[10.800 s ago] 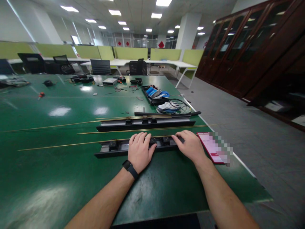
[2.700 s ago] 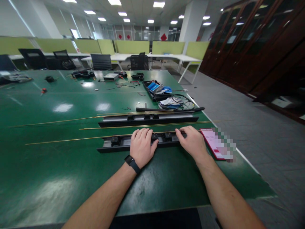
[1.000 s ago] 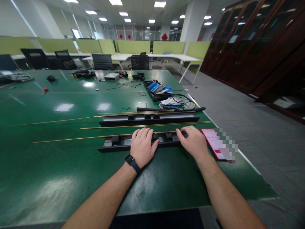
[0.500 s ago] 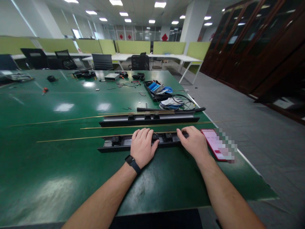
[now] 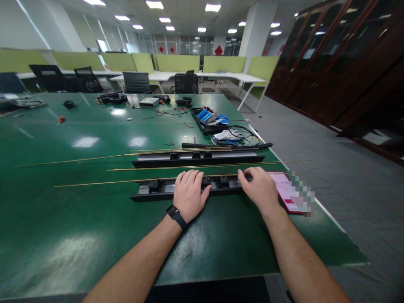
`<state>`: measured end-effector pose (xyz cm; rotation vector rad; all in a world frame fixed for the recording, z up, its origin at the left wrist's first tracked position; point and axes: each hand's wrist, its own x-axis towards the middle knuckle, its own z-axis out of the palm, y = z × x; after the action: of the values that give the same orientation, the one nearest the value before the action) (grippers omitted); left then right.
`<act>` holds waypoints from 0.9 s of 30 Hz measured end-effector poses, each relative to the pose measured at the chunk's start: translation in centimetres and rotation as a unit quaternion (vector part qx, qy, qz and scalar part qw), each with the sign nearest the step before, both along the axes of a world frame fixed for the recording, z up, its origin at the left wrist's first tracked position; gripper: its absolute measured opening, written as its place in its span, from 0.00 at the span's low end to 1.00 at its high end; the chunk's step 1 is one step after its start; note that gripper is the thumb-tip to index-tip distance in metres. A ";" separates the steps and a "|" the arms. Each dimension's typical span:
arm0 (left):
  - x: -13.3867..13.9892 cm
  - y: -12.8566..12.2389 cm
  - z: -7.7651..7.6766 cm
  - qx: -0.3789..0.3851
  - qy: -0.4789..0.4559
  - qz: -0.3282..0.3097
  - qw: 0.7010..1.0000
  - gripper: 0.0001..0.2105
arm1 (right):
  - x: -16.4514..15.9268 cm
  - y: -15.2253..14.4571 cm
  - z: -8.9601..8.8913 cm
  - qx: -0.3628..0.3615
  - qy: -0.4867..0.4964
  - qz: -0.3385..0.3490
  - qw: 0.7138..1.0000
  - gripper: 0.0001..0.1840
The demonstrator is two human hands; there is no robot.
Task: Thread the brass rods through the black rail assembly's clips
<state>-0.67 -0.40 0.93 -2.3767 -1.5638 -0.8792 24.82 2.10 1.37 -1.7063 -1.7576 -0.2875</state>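
Observation:
Before me on the green table lies a black rail [image 5: 145, 197] with a metallic channel and black blocks [image 5: 154, 185] along it. My left hand [image 5: 189, 192] rests over its middle, fingers closed across the far side and thumb against the near side. A thin brass-coloured rod [image 5: 94, 184] runs along the far edge of this rail and sticks out well past its left end. At the rail's right end, my right hand [image 5: 261, 188] pinches the rod between thumb and fingers; the exact grip is partly hidden. Further off lies a similar rail [image 5: 221, 159] with more thin rods [image 5: 189, 167] beside it.
A phone with a red edge [image 5: 288, 191] lies right of my right hand, near the table's edge. Beyond the rails are a black strip [image 5: 265, 145], gloves [image 5: 230, 136] and a black tray [image 5: 200, 122] of blue items. Small parts lie further back.
My right hand has shifted slightly right, and the near rod has slid right with it, its left end now closer to the rail. My left hand stays in place.

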 end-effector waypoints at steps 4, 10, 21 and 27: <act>0.1 0.0 -0.1 0.000 0.000 0.003 1.000 0.20 | -0.5 -0.2 0.2 0.001 0.008 0.049 0.999 0.18; 0.0 0.0 -0.2 0.000 -0.004 0.001 1.000 0.19 | -0.7 -0.2 0.1 -0.004 -0.003 0.047 0.999 0.19; 0.0 0.0 -0.1 0.002 -0.002 0.002 1.000 0.20 | -0.4 -0.2 0.3 0.002 0.003 0.017 1.000 0.17; 0.0 0.0 0.0 0.000 -0.002 0.001 1.000 0.19 | -0.9 -0.3 0.4 -0.008 0.002 0.051 0.999 0.18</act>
<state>-0.64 -0.36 0.92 -2.3735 -1.5675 -0.8855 23.95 1.76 1.73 -1.6212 -1.8413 -0.2261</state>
